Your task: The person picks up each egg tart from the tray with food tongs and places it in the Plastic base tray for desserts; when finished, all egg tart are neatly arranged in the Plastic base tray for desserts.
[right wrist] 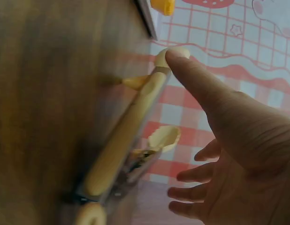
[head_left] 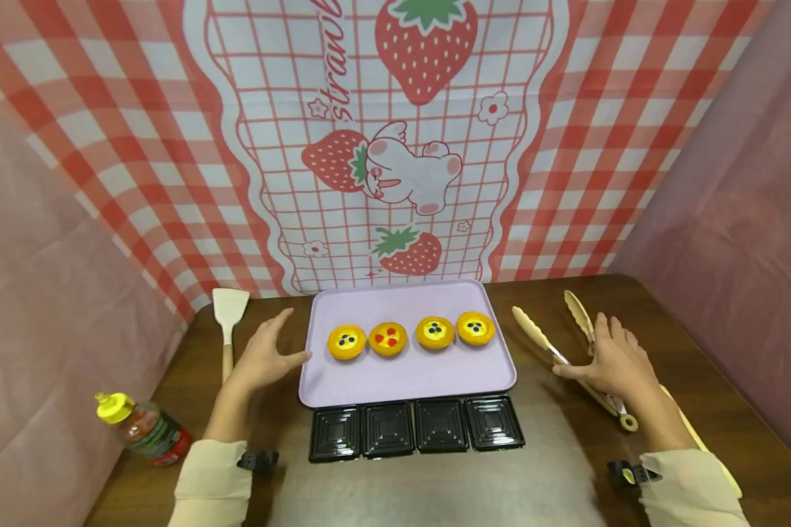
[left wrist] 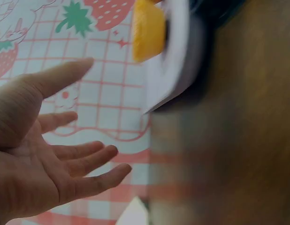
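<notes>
Kitchen tongs [head_left: 556,356] | just by your right hand [head_left: 614,367], the nearer, contact unclear | long axis slanting forward-left | left hand [head_left: 265,357] well apart | both empty, fingers spread

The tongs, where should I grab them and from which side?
Probably grip the tongs around both long handles, coming from above with the right hand. They lie spread in a V, the ring nearer the person and the tips pointing away, so thumb and fingers could squeeze the handles together.
</notes>
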Tool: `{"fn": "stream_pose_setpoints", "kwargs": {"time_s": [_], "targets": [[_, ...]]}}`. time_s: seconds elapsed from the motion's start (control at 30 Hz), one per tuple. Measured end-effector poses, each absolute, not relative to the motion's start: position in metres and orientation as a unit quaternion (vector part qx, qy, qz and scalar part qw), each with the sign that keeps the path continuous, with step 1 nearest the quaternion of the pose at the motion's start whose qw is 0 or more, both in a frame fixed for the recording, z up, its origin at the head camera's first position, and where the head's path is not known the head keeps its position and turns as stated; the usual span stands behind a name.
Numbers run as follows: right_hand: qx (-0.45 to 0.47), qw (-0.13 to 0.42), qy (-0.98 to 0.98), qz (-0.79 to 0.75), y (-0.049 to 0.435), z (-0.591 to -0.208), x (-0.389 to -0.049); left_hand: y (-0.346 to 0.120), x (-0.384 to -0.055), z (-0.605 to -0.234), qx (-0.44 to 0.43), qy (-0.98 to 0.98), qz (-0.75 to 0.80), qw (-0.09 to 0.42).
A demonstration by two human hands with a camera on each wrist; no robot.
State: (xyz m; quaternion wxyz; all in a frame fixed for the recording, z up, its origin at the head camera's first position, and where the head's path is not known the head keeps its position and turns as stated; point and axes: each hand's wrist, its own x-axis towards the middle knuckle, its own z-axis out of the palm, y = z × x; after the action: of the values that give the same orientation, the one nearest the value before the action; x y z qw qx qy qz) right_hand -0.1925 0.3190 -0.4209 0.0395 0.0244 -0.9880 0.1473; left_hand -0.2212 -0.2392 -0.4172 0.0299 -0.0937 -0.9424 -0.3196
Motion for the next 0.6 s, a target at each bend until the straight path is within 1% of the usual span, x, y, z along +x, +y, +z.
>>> {"fn": "stream_pose_setpoints", "kwargs": {"time_s": [0.17, 0.27, 0.37, 0.6], "targets": [[-0.001, 0.002, -0.984, 0.178, 0.324, -0.435, -0.192, -0.229, -0.218, -0.431, -0.034, -0.937, -0.345, -0.051], [-0.017, -0.014, -0.983, 0.181, 0.325, -0.442, -0.193, -0.226, -0.218, -0.438, 0.000, -0.924, -0.375, -0.082], [-0.033, -0.011, -0.983, 0.178, 0.324, -0.448, -0.193, -0.224, -0.220, -0.444, 0.017, -0.907, -0.412, -0.088], [-0.062, 0.043, -0.977, 0.198, 0.322, -0.454, -0.193, -0.221, -0.226, -0.452, 0.042, -0.888, -0.449, -0.092]]}}
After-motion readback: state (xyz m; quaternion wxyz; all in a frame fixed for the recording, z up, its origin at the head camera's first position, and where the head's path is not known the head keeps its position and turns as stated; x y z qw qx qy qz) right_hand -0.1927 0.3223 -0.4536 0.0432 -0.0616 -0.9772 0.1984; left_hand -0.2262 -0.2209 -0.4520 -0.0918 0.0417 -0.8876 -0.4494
